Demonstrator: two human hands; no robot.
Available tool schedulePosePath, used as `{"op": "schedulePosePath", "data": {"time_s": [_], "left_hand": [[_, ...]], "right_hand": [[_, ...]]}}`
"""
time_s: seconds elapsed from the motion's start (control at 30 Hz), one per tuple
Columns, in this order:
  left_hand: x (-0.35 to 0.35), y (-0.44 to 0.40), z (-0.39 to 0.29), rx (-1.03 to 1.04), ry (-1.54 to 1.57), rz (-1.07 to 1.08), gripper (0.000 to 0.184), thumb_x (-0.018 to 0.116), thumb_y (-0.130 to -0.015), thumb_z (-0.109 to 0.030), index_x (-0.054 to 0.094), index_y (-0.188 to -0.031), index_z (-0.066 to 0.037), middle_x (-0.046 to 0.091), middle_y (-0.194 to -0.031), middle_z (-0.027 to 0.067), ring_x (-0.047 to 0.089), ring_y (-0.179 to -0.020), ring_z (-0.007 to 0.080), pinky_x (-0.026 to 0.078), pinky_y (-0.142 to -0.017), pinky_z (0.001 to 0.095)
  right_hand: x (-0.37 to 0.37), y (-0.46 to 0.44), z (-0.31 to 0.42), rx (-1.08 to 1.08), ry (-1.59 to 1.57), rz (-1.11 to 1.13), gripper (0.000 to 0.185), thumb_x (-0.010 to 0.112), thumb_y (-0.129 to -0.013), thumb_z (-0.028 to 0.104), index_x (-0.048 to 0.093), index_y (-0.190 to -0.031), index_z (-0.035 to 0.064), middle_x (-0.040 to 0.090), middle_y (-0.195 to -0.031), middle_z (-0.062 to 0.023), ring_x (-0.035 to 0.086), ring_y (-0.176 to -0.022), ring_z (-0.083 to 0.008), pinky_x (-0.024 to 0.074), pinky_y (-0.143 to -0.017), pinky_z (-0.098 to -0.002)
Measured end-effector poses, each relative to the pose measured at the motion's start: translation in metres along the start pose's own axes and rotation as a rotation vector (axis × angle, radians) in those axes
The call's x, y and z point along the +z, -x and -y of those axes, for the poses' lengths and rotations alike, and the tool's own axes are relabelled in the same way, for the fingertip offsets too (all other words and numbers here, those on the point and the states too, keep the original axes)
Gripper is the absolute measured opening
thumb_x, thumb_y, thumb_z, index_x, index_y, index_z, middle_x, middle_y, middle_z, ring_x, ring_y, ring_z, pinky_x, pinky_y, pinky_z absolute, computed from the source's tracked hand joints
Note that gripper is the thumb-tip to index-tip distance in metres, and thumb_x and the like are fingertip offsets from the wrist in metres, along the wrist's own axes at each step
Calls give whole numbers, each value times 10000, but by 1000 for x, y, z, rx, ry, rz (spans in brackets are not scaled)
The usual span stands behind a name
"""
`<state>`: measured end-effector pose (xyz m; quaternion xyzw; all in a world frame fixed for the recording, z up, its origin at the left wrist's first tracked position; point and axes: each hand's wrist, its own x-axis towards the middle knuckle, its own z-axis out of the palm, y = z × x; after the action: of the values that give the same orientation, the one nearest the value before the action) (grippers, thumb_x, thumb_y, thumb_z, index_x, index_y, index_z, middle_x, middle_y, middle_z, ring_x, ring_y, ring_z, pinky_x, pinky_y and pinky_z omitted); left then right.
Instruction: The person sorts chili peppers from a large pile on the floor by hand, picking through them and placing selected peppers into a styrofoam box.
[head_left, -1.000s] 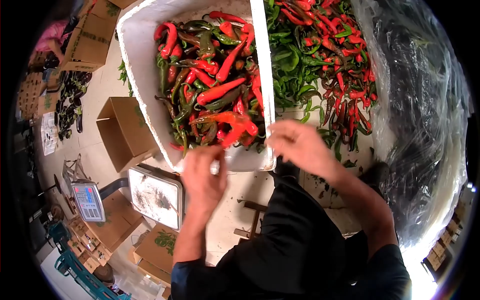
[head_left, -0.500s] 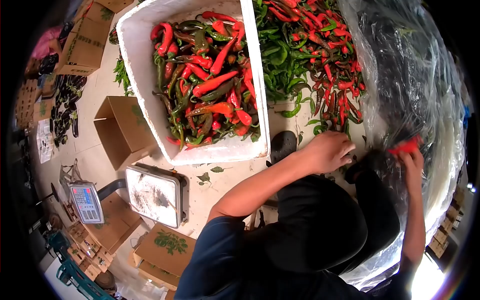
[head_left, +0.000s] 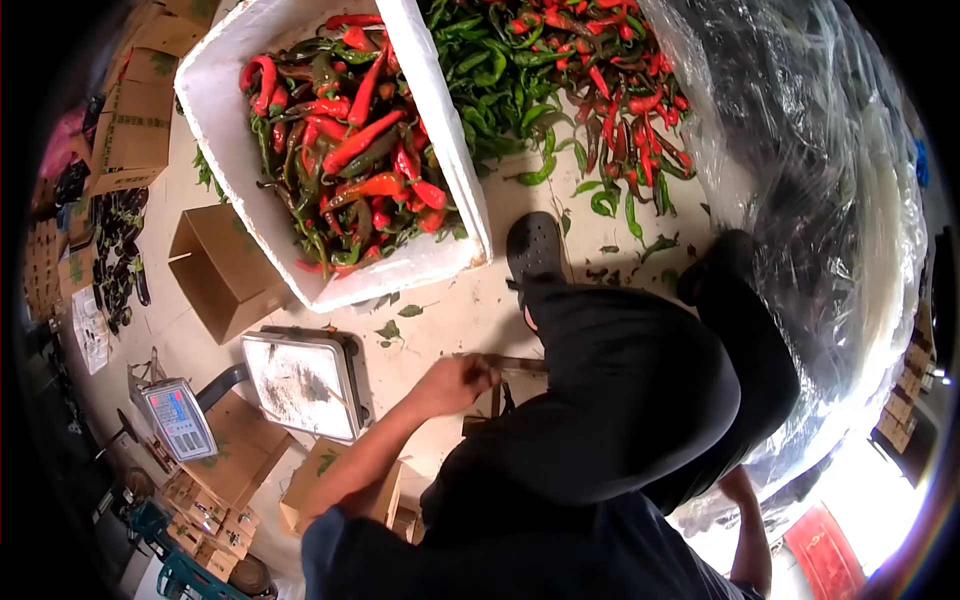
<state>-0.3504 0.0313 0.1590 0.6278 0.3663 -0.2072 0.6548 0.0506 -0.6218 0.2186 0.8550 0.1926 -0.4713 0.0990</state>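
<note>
My left hand (head_left: 456,385) is beside my bent knee, fingers curled, at the end of a low brown stool-like frame (head_left: 522,364). What the fingers hold, if anything, is hidden. My right hand (head_left: 738,485) hangs low beside my dark trouser leg (head_left: 640,400), close to the clear plastic sheeting (head_left: 810,200); its fingers are mostly hidden. Ahead stands a white foam box (head_left: 445,130) with red and dark green peppers (head_left: 350,150) inside. Beside it on the floor lie green peppers (head_left: 485,75) and a heap of red peppers (head_left: 640,110).
A platform scale (head_left: 300,385) with a keypad display (head_left: 180,420) is on the left. Near it are an open cardboard box (head_left: 225,270) and another carton (head_left: 340,480). Eggplants (head_left: 120,250) lie farther left. Loose leaves (head_left: 410,311) are scattered on the floor.
My left hand has drawn back from the red pepper heap to the stool-like frame. My right hand has moved back beside my leg; the red thing it held is out of sight. The view has shifted.
</note>
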Motion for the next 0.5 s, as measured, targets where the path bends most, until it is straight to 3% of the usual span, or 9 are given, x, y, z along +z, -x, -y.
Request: {"op": "schedulePosePath", "data": {"time_s": [0.07,0.13,0.17,0.2,0.27,0.33,0.37,0.4,0.5], "left_hand": [[10,32,16,-235,423,306,154,623,-973,-129,656,-1031,11,678,-889,52,620,-812,158,507,-765,304],[23,55,11,-38,209,173,170,604,-989,-155,656,-968,5,627,-782,69,598,-747,151,487,-708,289],[21,61,5,-35,243,178,165,608,-988,-151,669,-1004,2,622,-777,75,577,-765,144,483,-736,287],[21,65,11,-66,264,202,176,627,-983,-160,672,-1054,-6,634,-803,72,571,-790,140,485,-758,291],[21,78,8,-193,336,255,208,648,-979,-192,668,-1082,-12,646,-851,66,579,-820,131,488,-783,282],[23,91,19,-228,253,238,244,662,-975,-197,654,-1139,-16,649,-900,57,597,-874,132,490,-806,277],[31,99,33,-244,363,156,270,678,-969,-195,639,-1169,-18,654,-998,54,591,-918,137,485,-824,283],[37,101,45,-96,378,128,296,699,-955,-176,623,-1190,-13,647,-1086,57,592,-951,154,487,-827,294],[51,95,34,84,358,-3,251,700,-948,-148,638,-1156,-22,630,-1085,73,599,-948,177,487,-837,298]], "right_hand": [[-18,-22,8,-121,-220,-169,410,719,-855,195,642,-1197,-17,688,-1174,-226,645,-1126,-328,503,-950,-405],[-47,-50,10,-305,-138,-396,446,720,-869,156,594,-1254,-29,663,-1228,-216,622,-1154,-328,486,-972,-399],[-79,-64,12,34,-41,-197,607,732,-895,137,469,-1414,-36,550,-1410,-156,501,-1285,-249,409,-1082,-366],[-86,-88,-34,-441,-207,-342,606,710,-917,148,449,-1433,-29,540,-1421,-169,497,-1306,-248,408,-1086,-357],[-141,-89,53,-523,-527,-515,400,698,-928,198,608,-1254,-15,677,-1215,-121,619,-1112,-206,475,-976,-350],[-204,-67,155,-513,-320,-429,309,660,-970,213,653,-1188,-6,702,-1078,-42,631,-1004,-140,485,-899,-294],[-222,-68,172,-363,-366,-461,286,648,-983,217,665,-1165,-2,691,-1016,-11,621,-955,-106,479,-855,-265],[-232,-70,180,-204,-402,-485,267,637,-996,222,677,-1142,3,680,-954,19,612,-906,-73,474,-810,-236],[-251,-99,189,-205,-502,-477,269,626,-1004,232,685,-1148,12,666,-883,13,611,-826,-57,469,-727,-220]]}}
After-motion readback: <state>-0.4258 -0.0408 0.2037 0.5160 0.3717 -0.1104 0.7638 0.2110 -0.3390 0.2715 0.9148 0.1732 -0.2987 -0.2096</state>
